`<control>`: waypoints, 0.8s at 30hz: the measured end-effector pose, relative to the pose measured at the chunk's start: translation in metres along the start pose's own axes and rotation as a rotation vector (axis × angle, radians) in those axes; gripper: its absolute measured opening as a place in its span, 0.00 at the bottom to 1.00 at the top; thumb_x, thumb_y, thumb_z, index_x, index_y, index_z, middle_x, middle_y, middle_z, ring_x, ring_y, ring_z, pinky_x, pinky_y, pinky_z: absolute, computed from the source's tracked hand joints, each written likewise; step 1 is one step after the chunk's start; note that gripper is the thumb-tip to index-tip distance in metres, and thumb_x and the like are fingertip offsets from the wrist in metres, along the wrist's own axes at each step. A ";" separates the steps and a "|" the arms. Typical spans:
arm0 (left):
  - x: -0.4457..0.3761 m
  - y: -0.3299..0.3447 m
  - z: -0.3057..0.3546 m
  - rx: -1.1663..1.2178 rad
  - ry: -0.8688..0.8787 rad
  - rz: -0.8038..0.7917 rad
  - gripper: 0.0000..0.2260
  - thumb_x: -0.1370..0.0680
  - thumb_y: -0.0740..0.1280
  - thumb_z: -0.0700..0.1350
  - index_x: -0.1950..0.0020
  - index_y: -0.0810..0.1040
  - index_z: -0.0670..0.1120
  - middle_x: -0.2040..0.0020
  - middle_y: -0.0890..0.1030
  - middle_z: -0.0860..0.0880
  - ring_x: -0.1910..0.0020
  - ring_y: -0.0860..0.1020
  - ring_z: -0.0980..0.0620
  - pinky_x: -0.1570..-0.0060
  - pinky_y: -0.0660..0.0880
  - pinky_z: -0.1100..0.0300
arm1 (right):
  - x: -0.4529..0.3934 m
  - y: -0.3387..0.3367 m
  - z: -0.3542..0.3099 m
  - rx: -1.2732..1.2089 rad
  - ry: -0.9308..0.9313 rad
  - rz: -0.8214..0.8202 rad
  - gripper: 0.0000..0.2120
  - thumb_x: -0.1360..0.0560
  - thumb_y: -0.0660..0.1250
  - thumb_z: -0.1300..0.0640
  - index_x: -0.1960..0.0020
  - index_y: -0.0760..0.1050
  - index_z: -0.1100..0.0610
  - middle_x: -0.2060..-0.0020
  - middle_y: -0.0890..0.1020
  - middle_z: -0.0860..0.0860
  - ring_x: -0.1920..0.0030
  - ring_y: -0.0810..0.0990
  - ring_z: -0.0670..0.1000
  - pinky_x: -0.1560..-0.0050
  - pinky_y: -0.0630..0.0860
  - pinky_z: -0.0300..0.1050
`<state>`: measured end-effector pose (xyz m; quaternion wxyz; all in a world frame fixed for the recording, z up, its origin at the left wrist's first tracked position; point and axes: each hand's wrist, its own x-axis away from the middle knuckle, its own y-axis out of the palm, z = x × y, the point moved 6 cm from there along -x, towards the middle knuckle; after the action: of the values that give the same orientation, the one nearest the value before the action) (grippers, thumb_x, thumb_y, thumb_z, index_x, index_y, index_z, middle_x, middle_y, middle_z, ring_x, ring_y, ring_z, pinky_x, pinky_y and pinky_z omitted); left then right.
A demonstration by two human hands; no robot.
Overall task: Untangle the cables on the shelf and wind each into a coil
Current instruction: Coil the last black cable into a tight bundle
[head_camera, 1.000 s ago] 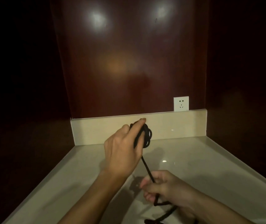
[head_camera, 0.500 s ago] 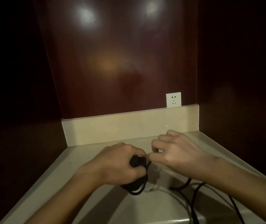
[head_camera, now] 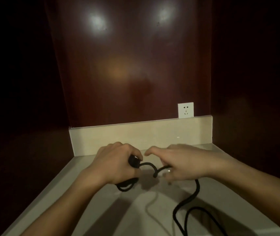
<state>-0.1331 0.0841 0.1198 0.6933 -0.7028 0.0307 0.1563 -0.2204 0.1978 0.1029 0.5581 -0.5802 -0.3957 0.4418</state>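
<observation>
Pale shelf (head_camera: 101,210), left hand (head_camera: 117,165) fisted round cable (head_camera: 193,195)

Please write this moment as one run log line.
left hand: grips cable coil | right hand: feeds black cable | shelf

Right hand (head_camera: 185,165) came up from the lower frame to beside the left hand (head_camera: 117,165), now pulling a short cable (head_camera: 150,166) loop between them.

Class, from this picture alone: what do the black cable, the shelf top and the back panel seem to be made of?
Black cable: probably rubber- or braid-sheathed, matte; it bends freely without shine.
Shelf top: likely polished stone or a look-alike, pale and smooth with soft reflections.
Back panel: seemingly lacquered wood or veneer, dark red-brown, mirroring two lights.
</observation>
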 end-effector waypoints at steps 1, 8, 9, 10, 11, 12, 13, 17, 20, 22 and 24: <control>-0.001 0.001 -0.005 0.025 -0.010 -0.036 0.14 0.28 0.71 0.59 0.42 0.80 0.63 0.51 0.82 0.61 0.51 0.78 0.56 0.52 0.75 0.59 | -0.003 -0.007 0.005 0.240 -0.044 0.108 0.25 0.23 0.68 0.51 0.28 0.65 0.47 0.54 0.76 0.46 0.51 0.75 0.50 0.52 0.73 0.48; 0.002 0.003 0.004 0.826 0.138 -0.262 0.09 0.24 0.72 0.38 0.44 0.85 0.46 0.56 0.86 0.48 0.56 0.83 0.54 0.53 0.76 0.65 | -0.006 -0.045 0.009 0.580 -0.435 0.496 0.19 0.22 0.58 0.39 0.47 0.79 0.52 0.59 0.76 0.50 0.58 0.77 0.53 0.64 0.77 0.47; 0.003 0.001 0.005 0.902 0.161 -0.243 0.10 0.23 0.72 0.37 0.43 0.84 0.45 0.53 0.86 0.45 0.53 0.84 0.52 0.51 0.76 0.65 | -0.004 -0.052 0.007 0.499 -0.428 0.533 0.23 0.23 0.57 0.37 0.44 0.79 0.53 0.59 0.77 0.50 0.58 0.78 0.53 0.66 0.77 0.47; 0.004 -0.002 0.003 0.975 0.183 -0.214 0.10 0.24 0.72 0.38 0.43 0.84 0.45 0.51 0.86 0.45 0.50 0.84 0.50 0.49 0.76 0.64 | -0.001 -0.060 0.004 0.420 -0.415 0.575 0.25 0.23 0.57 0.35 0.43 0.79 0.53 0.59 0.77 0.50 0.59 0.79 0.52 0.68 0.77 0.47; 0.005 -0.005 0.001 1.042 0.208 -0.188 0.10 0.25 0.71 0.40 0.44 0.85 0.46 0.50 0.86 0.46 0.49 0.84 0.50 0.48 0.76 0.64 | 0.003 -0.065 0.001 0.351 -0.401 0.614 0.26 0.24 0.58 0.35 0.43 0.78 0.54 0.60 0.78 0.49 0.60 0.79 0.52 0.70 0.76 0.46; 0.007 -0.007 -0.002 1.103 0.233 -0.172 0.11 0.26 0.70 0.41 0.45 0.85 0.47 0.50 0.85 0.47 0.49 0.84 0.50 0.48 0.76 0.64 | 0.009 -0.070 -0.004 0.314 -0.397 0.656 0.25 0.25 0.60 0.35 0.44 0.78 0.55 0.61 0.78 0.48 0.62 0.79 0.51 0.71 0.75 0.45; 0.009 -0.008 -0.005 1.171 0.257 -0.170 0.12 0.28 0.70 0.43 0.46 0.85 0.48 0.51 0.85 0.47 0.50 0.83 0.51 0.49 0.76 0.63 | 0.015 -0.076 -0.008 0.297 -0.398 0.703 0.24 0.25 0.62 0.36 0.45 0.78 0.56 0.63 0.78 0.47 0.64 0.79 0.50 0.72 0.74 0.45; 0.011 -0.005 -0.013 1.411 0.234 -0.137 0.14 0.30 0.70 0.40 0.45 0.84 0.44 0.51 0.84 0.45 0.53 0.84 0.49 0.54 0.78 0.61 | 0.025 -0.109 -0.020 0.013 -0.363 0.689 0.15 0.27 0.73 0.44 0.50 0.77 0.54 0.66 0.77 0.45 0.66 0.77 0.47 0.64 0.76 0.47; 0.005 -0.002 -0.025 1.423 0.106 0.009 0.15 0.31 0.71 0.43 0.44 0.84 0.45 0.50 0.84 0.43 0.49 0.83 0.44 0.47 0.79 0.54 | 0.016 -0.097 -0.020 -0.255 -0.253 0.264 0.10 0.26 0.74 0.55 0.46 0.78 0.52 0.64 0.80 0.46 0.62 0.79 0.44 0.55 0.76 0.40; 0.002 -0.001 -0.030 1.326 0.063 0.075 0.15 0.30 0.72 0.47 0.44 0.84 0.47 0.48 0.85 0.42 0.44 0.81 0.38 0.40 0.74 0.43 | 0.013 -0.078 -0.016 -0.340 -0.164 0.149 0.13 0.24 0.72 0.58 0.40 0.77 0.49 0.59 0.81 0.46 0.57 0.80 0.42 0.51 0.77 0.39; 0.000 0.001 -0.033 1.245 0.017 0.119 0.11 0.27 0.72 0.47 0.45 0.84 0.50 0.49 0.85 0.45 0.45 0.82 0.42 0.42 0.75 0.45 | 0.009 -0.063 -0.016 -0.313 -0.096 0.163 0.13 0.22 0.68 0.59 0.39 0.76 0.48 0.55 0.82 0.45 0.54 0.80 0.43 0.49 0.77 0.40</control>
<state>-0.1271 0.0520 0.1188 0.9627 -0.1651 0.1607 0.1416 -0.2009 0.2057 0.1646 0.4039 -0.6684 -0.4376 0.4457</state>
